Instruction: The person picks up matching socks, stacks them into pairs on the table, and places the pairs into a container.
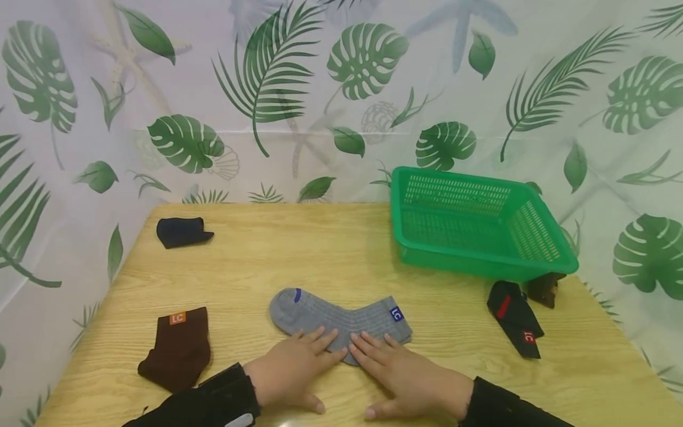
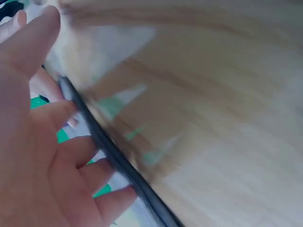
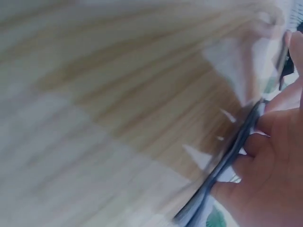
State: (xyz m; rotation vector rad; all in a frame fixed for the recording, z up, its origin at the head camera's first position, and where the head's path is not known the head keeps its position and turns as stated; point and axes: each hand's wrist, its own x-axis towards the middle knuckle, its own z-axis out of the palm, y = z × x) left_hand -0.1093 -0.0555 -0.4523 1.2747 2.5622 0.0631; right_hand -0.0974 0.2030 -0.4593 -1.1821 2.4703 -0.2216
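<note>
A grey sock (image 1: 341,317) with a blue LC label lies flat on the wooden table, its toe to the left and its cuff to the right. The fingers of my left hand (image 1: 296,367) rest on the sock's lower middle, spread and fairly straight. My right hand (image 1: 408,376) touches it just to the right, toward the cuff, fingers extended likewise. Both thumbs stick out toward the near side of the table. In the left wrist view the sock (image 2: 113,151) appears edge-on under the fingertips, and the right wrist view shows the sock (image 3: 227,161) the same way.
A green basket (image 1: 480,264) stands at the back right. Beside it lie a black sock (image 1: 514,320) with red marks and a brown sock (image 1: 544,289) partly under its rim. On the left are another brown sock (image 1: 178,350) and a dark navy sock (image 1: 182,232).
</note>
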